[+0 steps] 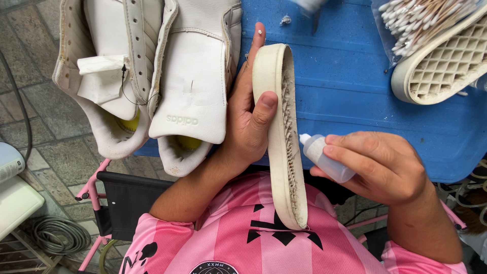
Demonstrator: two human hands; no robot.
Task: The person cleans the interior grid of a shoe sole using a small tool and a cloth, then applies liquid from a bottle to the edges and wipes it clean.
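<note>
Here, the left hand (248, 122) has its fingers (265, 109) clamped on a detached cream shoe sole (284, 137) at frame centre; the right hand (380, 167) pinches a small glue bottle (324, 158), nozzle beside the sole's edge. White sneakers (152, 76) lie on the blue tabletop (345, 76), upper left.

A single head-worn camera looks steeply down, close over the person's chest, onto the blue plastic table (355, 91) ahead.

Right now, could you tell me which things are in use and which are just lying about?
In use: detached sole in left hand; small squeeze bottle in right hand.
Lying about: white shoe uppers, second sole, cotton swabs, blue table.
</note>
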